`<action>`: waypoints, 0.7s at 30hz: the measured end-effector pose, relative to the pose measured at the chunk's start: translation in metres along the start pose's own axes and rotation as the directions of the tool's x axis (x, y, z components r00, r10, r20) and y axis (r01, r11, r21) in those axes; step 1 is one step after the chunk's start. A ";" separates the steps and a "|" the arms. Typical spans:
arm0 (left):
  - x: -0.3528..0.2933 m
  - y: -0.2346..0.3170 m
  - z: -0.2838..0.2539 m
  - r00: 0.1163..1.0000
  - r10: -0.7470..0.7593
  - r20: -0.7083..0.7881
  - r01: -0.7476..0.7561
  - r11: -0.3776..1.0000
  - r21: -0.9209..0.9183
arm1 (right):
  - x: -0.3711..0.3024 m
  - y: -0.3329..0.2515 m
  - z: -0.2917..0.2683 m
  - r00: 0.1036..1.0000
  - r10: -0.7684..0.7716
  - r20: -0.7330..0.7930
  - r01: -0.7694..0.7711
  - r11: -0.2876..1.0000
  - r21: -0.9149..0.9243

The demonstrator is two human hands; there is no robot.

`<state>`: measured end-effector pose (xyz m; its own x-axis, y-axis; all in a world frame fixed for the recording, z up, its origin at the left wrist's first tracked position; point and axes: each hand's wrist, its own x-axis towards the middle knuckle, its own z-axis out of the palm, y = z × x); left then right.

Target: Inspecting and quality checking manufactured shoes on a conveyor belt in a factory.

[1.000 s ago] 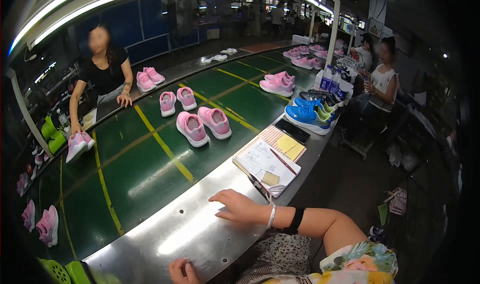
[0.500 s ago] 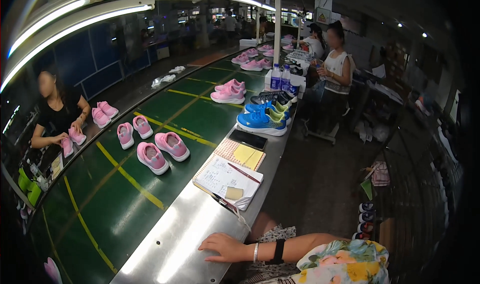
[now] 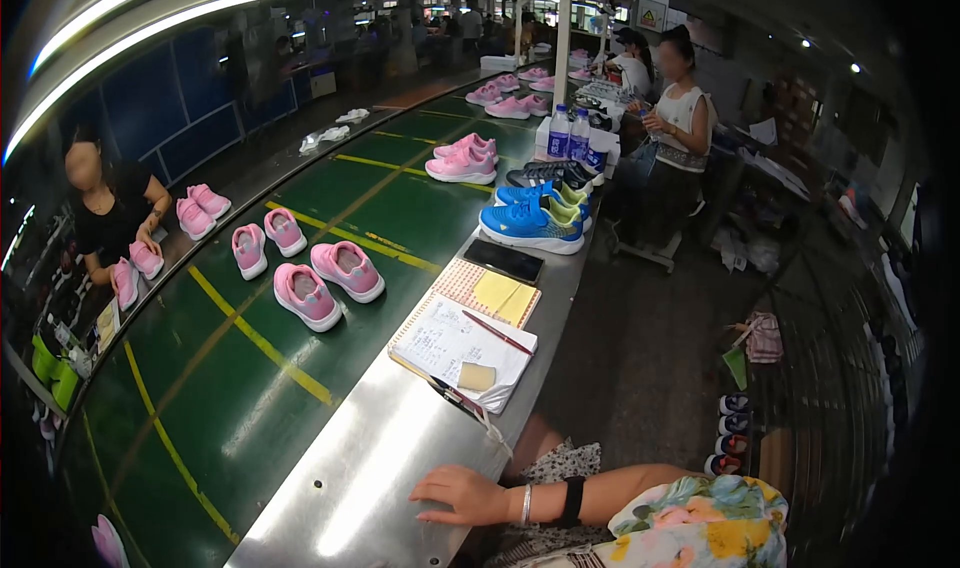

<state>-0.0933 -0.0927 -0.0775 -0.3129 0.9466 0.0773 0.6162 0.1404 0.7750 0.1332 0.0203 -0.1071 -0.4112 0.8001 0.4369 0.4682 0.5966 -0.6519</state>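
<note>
My right hand lies palm down on the bare metal edge of the bench. Its fingers are apart and nothing is in them; a bracelet and a black band circle the wrist and forearm. Beyond it, nearest to the fingers, is an open spiral notebook with handwriting, a red pen and a small tan block on it. On the green belt stand two pairs of pink sneakers, the nearer pair including one sneaker angled toward me. My left hand is out of view.
Blue sneakers, a dark phone and bottles line the metal edge farther off. Across the belt a person holds pink shoes. Another person sits at the far right. More pink shoes stand farther along.
The view has shifted slightly. My right hand still rests on the metal. The person across the belt has bent the head lower over the pink shoes.
</note>
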 end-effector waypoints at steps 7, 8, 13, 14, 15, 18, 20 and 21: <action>0.002 0.009 -0.002 1.000 -0.001 -0.022 0.001 1.000 0.013 | 0.002 -0.010 -0.016 1.000 0.024 0.007 -0.025 0.984 0.175; 0.002 0.011 -0.002 1.000 0.001 -0.021 0.000 1.000 0.017 | 0.003 -0.010 -0.023 0.999 0.025 0.027 -0.032 0.960 0.278; 0.001 0.020 -0.002 0.999 0.029 -0.021 -0.028 0.999 0.046 | 0.010 0.041 -0.113 0.988 0.025 -0.152 -0.046 0.989 -0.138; 0.000 0.020 -0.002 0.999 0.024 -0.021 -0.023 0.999 0.043 | 0.013 0.061 -0.140 0.970 0.130 -0.203 -0.172 0.964 -0.204; 0.001 0.020 0.000 0.999 0.019 -0.037 -0.017 0.999 0.041 | 0.017 0.083 -0.167 0.924 0.235 -0.301 -0.308 0.925 -0.221; 0.003 0.017 0.002 0.997 0.061 -0.048 -0.057 0.995 0.076 | 0.032 0.152 -0.254 0.786 0.356 -0.505 -0.591 0.670 -0.449; 0.005 0.013 0.003 0.992 0.114 -0.060 -0.108 0.989 0.102 | 0.040 0.190 -0.304 0.710 0.431 -0.557 -0.704 0.448 -0.551; 0.006 0.011 0.003 0.991 0.124 -0.051 -0.117 0.986 0.115 | 0.044 0.205 -0.325 0.684 0.454 -0.570 -0.725 0.345 -0.596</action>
<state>-0.0863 -0.0850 -0.0706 -0.2707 0.9407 0.2047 0.7276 0.0607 0.6833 0.4656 0.1984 -0.0201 0.3772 0.8547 0.3566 0.9257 -0.3365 -0.1727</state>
